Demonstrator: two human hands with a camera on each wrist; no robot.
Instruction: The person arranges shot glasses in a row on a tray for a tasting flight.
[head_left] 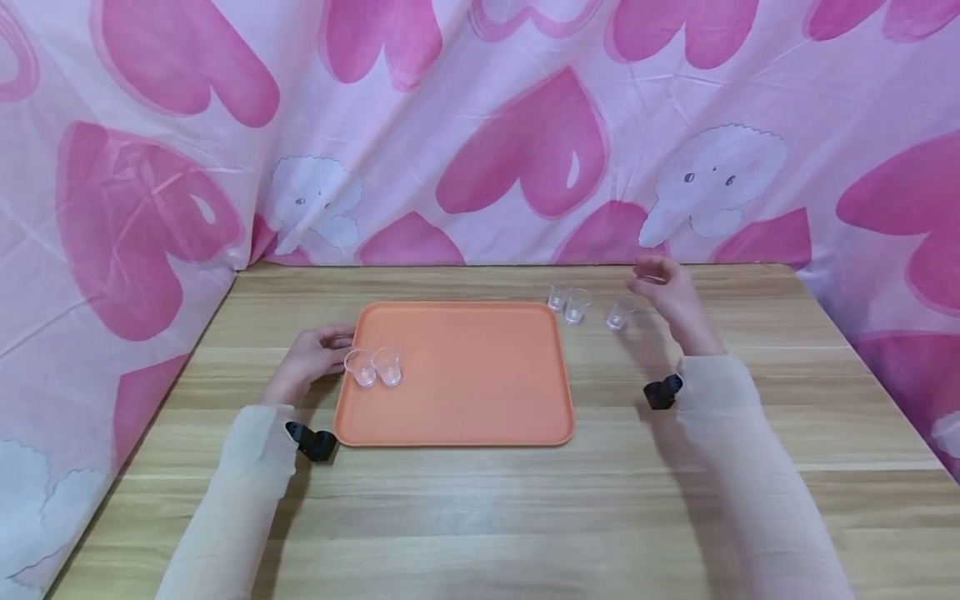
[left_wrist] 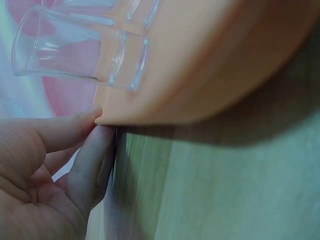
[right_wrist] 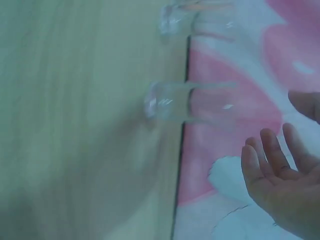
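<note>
An orange tray [head_left: 472, 375] lies on the wooden table. My left hand [head_left: 309, 360] pinches its left rim, thumb above and fingers below, as the left wrist view shows. On the tray near that hand stand two small clear cups, the left cup [head_left: 363, 368] touching or almost touching the right cup [head_left: 387, 367]. My right hand [head_left: 672, 300] hovers over the back right of the table with loosely bent fingers and nothing in them. Nearest to it is a clear cup [head_left: 617, 316], upright and apart from the fingers in the right wrist view.
Two more clear cups, a small cup [head_left: 556, 298] and its neighbour [head_left: 576, 307], stand by the tray's back right corner. A pink heart-patterned curtain [head_left: 517, 150] hangs behind the table [head_left: 480, 517] and along its left side.
</note>
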